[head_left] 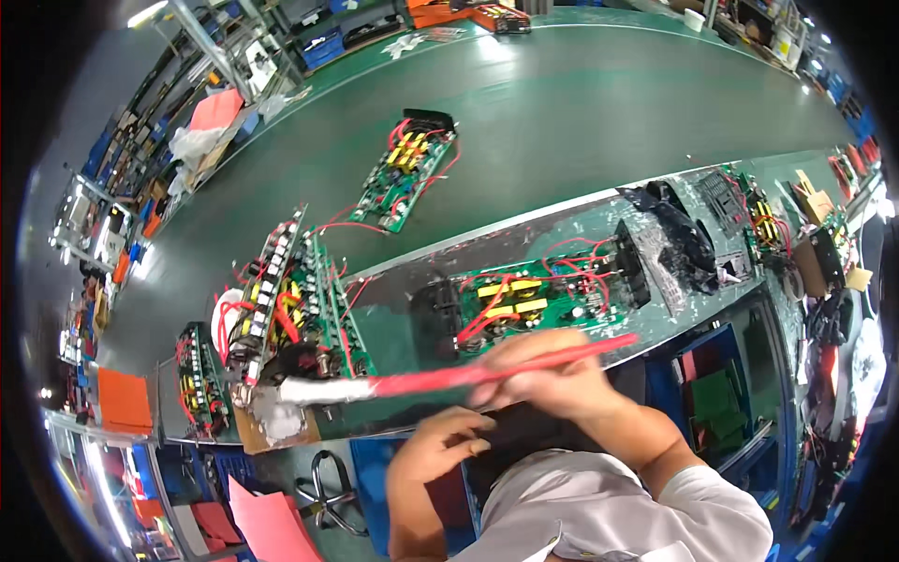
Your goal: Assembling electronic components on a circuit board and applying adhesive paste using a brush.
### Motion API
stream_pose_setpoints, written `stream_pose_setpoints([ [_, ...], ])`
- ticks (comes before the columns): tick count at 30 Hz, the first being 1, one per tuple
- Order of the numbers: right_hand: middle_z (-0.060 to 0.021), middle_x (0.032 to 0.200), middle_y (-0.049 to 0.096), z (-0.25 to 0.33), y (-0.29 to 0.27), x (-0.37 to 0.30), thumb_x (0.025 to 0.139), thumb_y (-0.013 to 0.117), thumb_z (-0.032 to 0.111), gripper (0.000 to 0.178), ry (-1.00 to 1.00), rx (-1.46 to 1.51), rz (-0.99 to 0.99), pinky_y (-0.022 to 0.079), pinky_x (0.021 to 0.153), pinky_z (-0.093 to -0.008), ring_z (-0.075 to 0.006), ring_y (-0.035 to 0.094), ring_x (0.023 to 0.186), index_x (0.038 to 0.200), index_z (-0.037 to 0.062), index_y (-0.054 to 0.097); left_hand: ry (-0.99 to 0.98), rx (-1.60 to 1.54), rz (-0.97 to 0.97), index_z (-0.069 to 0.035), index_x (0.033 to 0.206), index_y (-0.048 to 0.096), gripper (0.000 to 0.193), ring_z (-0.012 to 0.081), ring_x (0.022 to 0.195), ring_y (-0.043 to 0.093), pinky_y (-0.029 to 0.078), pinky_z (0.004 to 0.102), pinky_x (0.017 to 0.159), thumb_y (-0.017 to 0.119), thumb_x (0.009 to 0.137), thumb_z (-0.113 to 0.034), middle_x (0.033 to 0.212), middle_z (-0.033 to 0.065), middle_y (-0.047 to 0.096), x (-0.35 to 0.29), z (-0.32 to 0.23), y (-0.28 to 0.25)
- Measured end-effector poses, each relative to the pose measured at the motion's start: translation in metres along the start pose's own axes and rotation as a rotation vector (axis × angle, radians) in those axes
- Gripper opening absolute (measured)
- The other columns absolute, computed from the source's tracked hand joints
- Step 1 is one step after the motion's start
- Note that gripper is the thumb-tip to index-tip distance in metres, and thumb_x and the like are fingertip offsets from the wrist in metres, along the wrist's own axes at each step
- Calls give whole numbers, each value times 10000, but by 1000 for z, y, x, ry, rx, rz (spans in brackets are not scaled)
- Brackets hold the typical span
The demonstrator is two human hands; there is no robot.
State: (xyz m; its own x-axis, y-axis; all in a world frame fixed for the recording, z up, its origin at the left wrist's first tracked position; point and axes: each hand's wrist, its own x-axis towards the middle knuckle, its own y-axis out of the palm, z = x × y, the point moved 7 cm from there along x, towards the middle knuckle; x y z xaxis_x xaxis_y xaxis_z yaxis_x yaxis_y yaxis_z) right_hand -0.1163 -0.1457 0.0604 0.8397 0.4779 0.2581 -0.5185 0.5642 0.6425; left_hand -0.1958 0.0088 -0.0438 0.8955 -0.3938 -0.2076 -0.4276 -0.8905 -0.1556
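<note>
My right hand [552,375] is closed around a long red stick-like tool [431,379], held nearly level across the bench front. Its far left end is coated white and reaches over a piece of cardboard [251,433] bearing a lump of white paste [279,418]. Empty, with fingers loosely bent and apart, my left hand [438,444] hovers below the tool by the bench edge. Beyond my right hand lies a green circuit board [552,295] with yellow components, red wires and black end pieces. Several more boards [300,290] stand upright close together at the left.
Another wired board [407,169] rests on the wide green surface [562,103]. A black plastic bag [684,234] and a further board [766,225] are at the right. Blue bins [707,375] sit under the bench. An orange sheet [124,401] is at the left.
</note>
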Motion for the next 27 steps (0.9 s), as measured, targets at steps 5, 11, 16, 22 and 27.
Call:
stream_pose_setpoints([
  [5, -249, 1050, 611, 83, -134, -60, 874, 675, 130, 406, -369, -42, -463, 579, 655, -240, -210, 637, 781, 1212, -25, 514, 323, 227, -309, 12, 1059, 652, 284, 173, 966, 625, 505, 281, 833, 675, 777, 36, 1047, 78, 643, 83, -105, -60],
  [11, -249, 1087, 583, 159, -213, -142, 917, 582, 58, 374, -681, 101, -659, 582, 737, -230, -232, 640, 870, 1275, 8, 483, 192, 684, -747, 44, 1227, 589, 492, 258, 1050, 641, 473, 337, 906, 672, 841, -249, 1178, 229, 645, 332, -159, -189],
  [16, -268, 1122, 599, 195, -238, -213, 930, 572, 98, 339, -814, 60, -740, 528, 617, -195, -212, 646, 831, 1261, 44, 524, -263, 1274, -831, 71, 1097, 624, 589, 424, 1067, 602, 463, 457, 929, 644, 776, -422, 1100, 310, 627, 372, -58, -430],
  [22, -288, 1202, 568, 226, -229, -345, 974, 494, 62, 337, -1084, -58, -937, 603, 779, -260, -273, 653, 934, 1298, -27, 473, -203, 1146, -671, 63, 780, 671, 314, 382, 716, 650, 480, 478, 699, 627, 738, -245, 739, 262, 643, 451, -40, -343],
  [27, -284, 1182, 589, 221, -231, -354, 967, 511, 57, 343, -1131, -33, -979, 602, 766, -252, -259, 655, 926, 1297, -31, 481, -167, 1347, -736, 19, 835, 701, 227, 389, 764, 653, 498, 457, 738, 646, 723, -170, 814, 241, 670, 417, -62, -384],
])
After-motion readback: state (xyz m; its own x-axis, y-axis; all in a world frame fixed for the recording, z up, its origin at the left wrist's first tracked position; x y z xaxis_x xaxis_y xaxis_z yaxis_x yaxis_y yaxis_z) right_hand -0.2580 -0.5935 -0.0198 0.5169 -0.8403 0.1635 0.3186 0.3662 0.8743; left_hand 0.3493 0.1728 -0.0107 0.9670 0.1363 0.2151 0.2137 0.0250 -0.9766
